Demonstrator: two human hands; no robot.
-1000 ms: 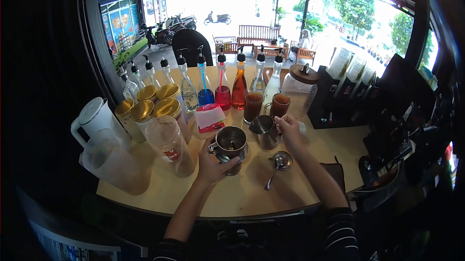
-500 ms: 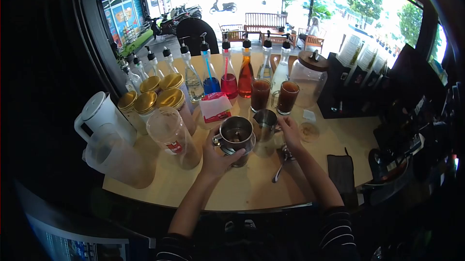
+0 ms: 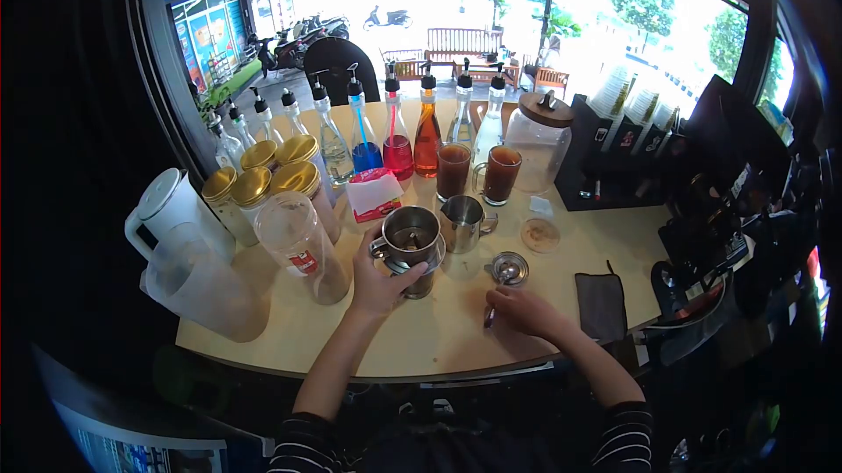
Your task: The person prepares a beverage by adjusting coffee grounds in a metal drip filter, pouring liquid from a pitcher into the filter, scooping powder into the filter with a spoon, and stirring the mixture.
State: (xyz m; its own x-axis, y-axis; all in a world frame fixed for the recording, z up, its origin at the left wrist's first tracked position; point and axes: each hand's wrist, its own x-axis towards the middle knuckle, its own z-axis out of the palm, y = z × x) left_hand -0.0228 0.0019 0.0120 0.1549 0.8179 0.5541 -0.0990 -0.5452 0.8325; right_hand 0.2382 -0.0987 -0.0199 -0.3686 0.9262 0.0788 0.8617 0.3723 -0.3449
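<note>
My left hand point(image 3: 379, 287) is wrapped round a steel cup point(image 3: 411, 229) with a side handle. Dark contents show inside it, and below it is a second vessel, partly hidden by my fingers. My right hand point(image 3: 524, 310) pinches the handle of a metal spoon point(image 3: 489, 317). The spoon's far end meets a small round metal dish point(image 3: 510, 268), whose details are hard to make out. Just right of the steel cup stands a metal pitcher point(image 3: 461, 225), touched by neither hand. Two glass mugs of brown drink point(image 3: 453, 176) point(image 3: 502, 176) stand behind the pitcher.
Pump bottles point(image 3: 426, 144) line the back. Gold-lidded jars point(image 3: 296, 180), a clear canister point(image 3: 294, 240), a plastic jug point(image 3: 197, 284) and a white kettle point(image 3: 175, 210) crowd the left. Rightward lie a round lid point(image 3: 540, 235), a dark cloth point(image 3: 601, 306) and a cup holder point(image 3: 605, 166).
My right hand has left the metal pitcher's handle, moved down toward the table's front and taken hold of the spoon. My left hand keeps the steel cup in about the same place.
</note>
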